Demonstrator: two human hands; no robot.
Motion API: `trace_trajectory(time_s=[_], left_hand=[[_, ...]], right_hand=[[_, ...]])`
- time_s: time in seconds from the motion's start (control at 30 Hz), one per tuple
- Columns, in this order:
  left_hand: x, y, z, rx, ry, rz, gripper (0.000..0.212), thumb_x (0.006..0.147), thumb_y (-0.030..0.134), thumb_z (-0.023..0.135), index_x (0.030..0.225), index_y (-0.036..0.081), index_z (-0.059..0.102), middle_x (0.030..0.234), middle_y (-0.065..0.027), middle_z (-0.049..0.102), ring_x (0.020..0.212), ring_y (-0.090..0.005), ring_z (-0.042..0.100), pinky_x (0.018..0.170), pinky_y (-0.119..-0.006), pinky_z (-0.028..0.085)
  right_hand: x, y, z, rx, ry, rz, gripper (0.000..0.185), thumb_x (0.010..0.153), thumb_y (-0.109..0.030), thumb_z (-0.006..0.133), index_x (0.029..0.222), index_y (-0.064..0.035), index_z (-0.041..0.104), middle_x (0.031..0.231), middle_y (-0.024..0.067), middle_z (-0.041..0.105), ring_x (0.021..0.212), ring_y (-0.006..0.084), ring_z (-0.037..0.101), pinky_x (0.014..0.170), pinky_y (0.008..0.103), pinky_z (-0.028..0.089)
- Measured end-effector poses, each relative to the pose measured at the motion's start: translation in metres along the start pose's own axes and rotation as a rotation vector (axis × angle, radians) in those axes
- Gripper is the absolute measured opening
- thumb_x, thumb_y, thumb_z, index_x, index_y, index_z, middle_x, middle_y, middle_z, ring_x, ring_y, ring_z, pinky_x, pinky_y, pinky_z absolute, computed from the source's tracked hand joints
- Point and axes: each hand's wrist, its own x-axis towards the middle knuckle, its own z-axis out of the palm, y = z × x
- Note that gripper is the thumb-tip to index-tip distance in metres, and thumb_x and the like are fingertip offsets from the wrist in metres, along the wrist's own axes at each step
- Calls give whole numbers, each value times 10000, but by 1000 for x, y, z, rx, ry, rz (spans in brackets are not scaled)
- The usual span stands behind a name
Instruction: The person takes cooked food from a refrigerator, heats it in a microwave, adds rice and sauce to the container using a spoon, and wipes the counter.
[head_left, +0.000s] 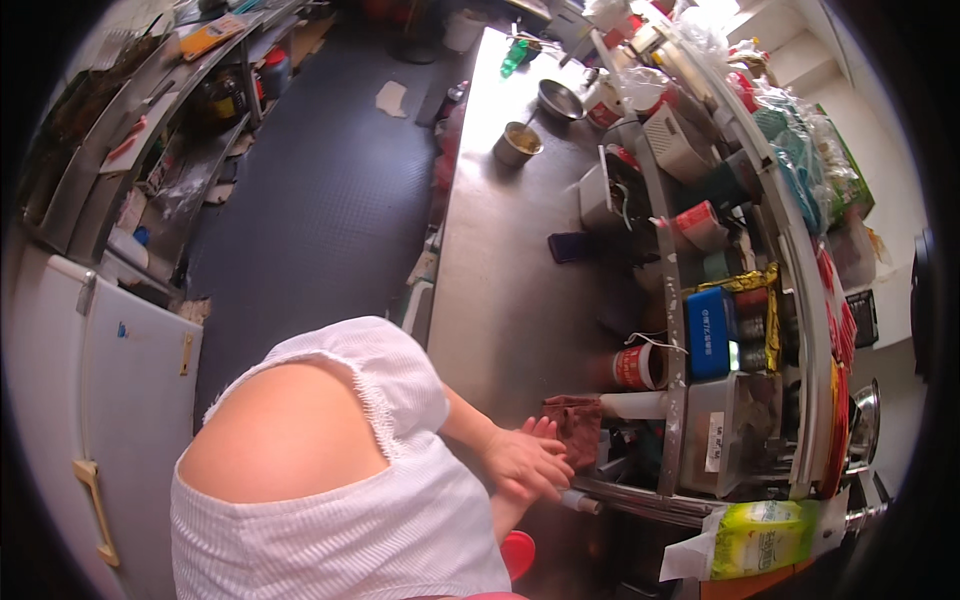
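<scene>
My left hand (523, 463) lies across my right hand (507, 501), its fingers extended and slightly apart. Beneath it, my right hand is partly covered, with fingertips showing past the left knuckles. Nothing shows held in either hand, though the space between the palms is hidden. Just beyond the fingertips, a folded brown cloth (576, 429) rests at the edge of the steel worktop (487, 300); whether the fingers touch it I cannot tell. A white cylinder (634, 406) lies behind the cloth, and a red-and-white tub (638, 367) is nearby. Close below my wrists sits a red round object (517, 553).
A metal pot (517, 144), a frying pan (561, 100) and a dark phone-like object (573, 247) occupy the worktop. A crowded metal shelf (673, 420) rises along its back. Behind me are a white refrigerator (142, 390) and a side counter with a cutting board (139, 135).
</scene>
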Motion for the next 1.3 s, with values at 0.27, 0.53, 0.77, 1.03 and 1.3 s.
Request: trace_trajectory(time_s=[0.27, 0.53, 0.77, 1.03, 1.3], left_hand=[[-46, -73, -44, -310, 7, -1537, 386, 832, 407, 338, 927, 115, 572, 1011, -49, 530, 966, -232, 462, 796, -385, 377], [-11, 16, -55, -1484, 450, -1459, 376, 822, 327, 404, 1030, 27, 490, 1049, -102, 509, 944, -192, 492, 813, -337, 384], [-172, 113, -138, -585, 947, -1704, 291, 802, 334, 492, 819, 59, 588, 836, -33, 567, 770, -107, 504, 649, -253, 424], [-239, 180, -200, -532, 1285, -1758, 401, 709, 470, 573, 678, 71, 550, 679, -17, 536, 580, -90, 478, 509, -221, 410], [-358, 238, -333, -380, 1289, -1757, 351, 732, 402, 569, 751, 51, 553, 700, -33, 553, 581, -112, 499, 514, -231, 426]], right_hand=[[-26, 18, 68, -896, -255, -272, 452, 867, -360, 289, 1154, -25, 390, 1228, 100, 374, 1119, 223, 354, 900, 354, 271], [3, 45, 34, -2045, -433, -1147, 380, 859, -259, 314, 1109, 12, 406, 1097, 159, 471, 1029, 295, 428, 894, 369, 280], [18, 109, 13, -1876, -544, -363, 256, 821, -130, 439, 1038, 1, 470, 871, 117, 573, 720, 202, 566, 642, 294, 438], [14, 197, 24, -1892, -834, -249, 184, 801, -111, 476, 954, -18, 519, 734, 83, 586, 583, 146, 565, 546, 257, 449], [36, 346, 45, -2095, -825, 172, 150, 777, -93, 490, 879, 0, 550, 734, 92, 592, 586, 149, 572, 549, 254, 461]])
